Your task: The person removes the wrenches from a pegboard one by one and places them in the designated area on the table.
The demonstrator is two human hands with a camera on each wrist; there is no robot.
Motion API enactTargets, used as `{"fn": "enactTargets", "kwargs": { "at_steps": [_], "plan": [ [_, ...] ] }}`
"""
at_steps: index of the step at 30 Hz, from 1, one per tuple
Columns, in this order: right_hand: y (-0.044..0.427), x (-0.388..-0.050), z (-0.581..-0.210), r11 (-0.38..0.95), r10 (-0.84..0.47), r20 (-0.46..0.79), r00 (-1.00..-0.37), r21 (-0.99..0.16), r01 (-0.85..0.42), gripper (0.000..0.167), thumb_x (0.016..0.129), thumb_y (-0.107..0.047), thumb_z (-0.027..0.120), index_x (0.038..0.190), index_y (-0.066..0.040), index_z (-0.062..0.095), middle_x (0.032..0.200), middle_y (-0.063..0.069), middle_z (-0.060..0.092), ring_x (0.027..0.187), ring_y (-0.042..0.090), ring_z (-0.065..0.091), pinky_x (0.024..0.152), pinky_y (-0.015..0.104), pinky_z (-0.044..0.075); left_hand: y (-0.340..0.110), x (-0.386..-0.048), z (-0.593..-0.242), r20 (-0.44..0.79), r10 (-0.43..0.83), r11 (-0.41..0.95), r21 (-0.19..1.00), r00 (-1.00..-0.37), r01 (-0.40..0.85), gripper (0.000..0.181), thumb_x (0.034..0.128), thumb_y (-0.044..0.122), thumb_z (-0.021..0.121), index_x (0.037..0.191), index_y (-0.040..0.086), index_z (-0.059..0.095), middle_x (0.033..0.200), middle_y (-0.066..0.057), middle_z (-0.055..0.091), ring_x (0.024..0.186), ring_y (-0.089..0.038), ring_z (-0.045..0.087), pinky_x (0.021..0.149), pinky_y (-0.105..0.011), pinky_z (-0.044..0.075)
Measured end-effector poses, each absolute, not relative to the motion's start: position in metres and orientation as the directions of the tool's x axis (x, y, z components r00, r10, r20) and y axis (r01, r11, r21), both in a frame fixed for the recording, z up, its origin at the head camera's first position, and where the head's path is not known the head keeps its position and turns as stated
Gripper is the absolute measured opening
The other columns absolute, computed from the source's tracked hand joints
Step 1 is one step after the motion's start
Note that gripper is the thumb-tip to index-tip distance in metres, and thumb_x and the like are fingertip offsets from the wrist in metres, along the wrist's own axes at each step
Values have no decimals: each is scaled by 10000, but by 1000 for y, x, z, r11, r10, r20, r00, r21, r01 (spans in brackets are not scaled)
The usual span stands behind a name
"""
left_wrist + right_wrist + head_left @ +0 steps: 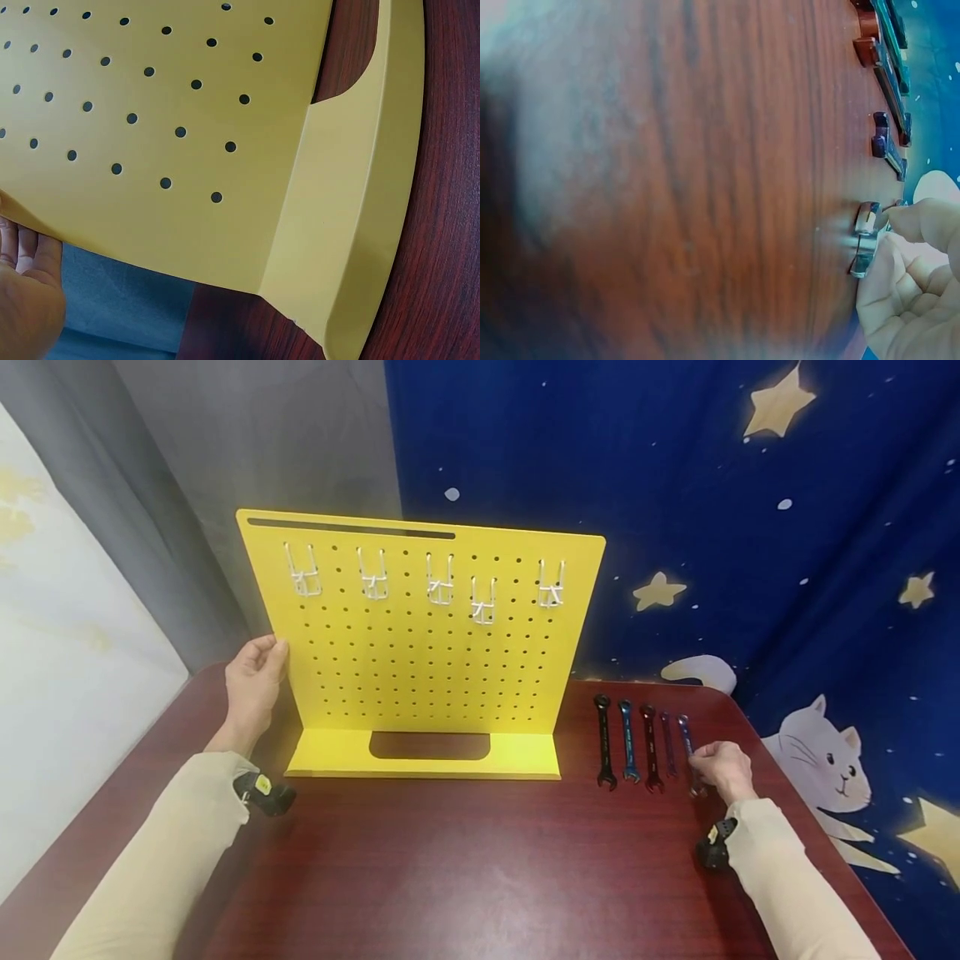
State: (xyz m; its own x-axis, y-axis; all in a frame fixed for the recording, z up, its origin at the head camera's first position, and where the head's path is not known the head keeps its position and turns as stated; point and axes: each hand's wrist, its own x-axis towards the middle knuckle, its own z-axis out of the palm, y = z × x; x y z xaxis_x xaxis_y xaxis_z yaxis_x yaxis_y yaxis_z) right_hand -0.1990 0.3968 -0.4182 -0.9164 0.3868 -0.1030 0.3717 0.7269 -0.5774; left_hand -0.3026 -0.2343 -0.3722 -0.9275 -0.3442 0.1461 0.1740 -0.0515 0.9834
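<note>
A yellow pegboard (pixel 337 752) stands upright on the table, with several white wire hooks (pixel 551 597) along its upper part. At its left edge, my left hand (pixel 257 681) holds the board between thumb and curled fingers; the left wrist view shows only part of this hand (pixel 30 300). To the right, my right hand (pixel 726 768) pinches the near end of a silver wrench (pixel 866 244), the rightmost in a row. Beside it lie a small purple wrench (pixel 669 745), a dark reddish wrench (pixel 651 748), a blue wrench (pixel 628 743) and a black wrench (pixel 603 745).
The dark red wooden table (pixel 465 860) spreads in front of the board. Behind hang a grey curtain (pixel 285 435) and a blue curtain (pixel 570 452) with stars and a cat. A white wall panel (pixel 67 652) is at the left.
</note>
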Motion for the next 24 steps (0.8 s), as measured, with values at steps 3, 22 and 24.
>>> {"fn": "enactTargets", "kwargs": {
  "at_steps": [3,22,24],
  "plan": [
    [397,-200,-420,719,383,-103,-918,-590,367,212,842,-109,615,902,93,632,714,113,648,588,118,625,613,326,538,-236,-303,-373,141,-339,-41,986,-930,164,90,914,275,616,959,211,572,942,140,590,927,-14,527,1111,-397,318],
    [404,-201,-431,300,372,-180,-911,-905,302,355,947,-45,470,1191,208,421,728,-80,591,649,-8,588,622,176,553,-247,-302,-374,96,-363,-44,992,-927,120,278,909,373,599,1121,193,589,1078,105,609,1066,-46,573,1058,-291,390],
    [404,-200,-431,286,384,-162,-909,-915,283,366,956,-59,456,1213,197,401,758,-75,597,667,-14,591,629,168,550,-250,-301,-373,123,-375,-32,989,-919,145,307,930,366,566,1162,168,592,1102,99,634,1071,-46,589,1032,-252,411]
  ]
}}
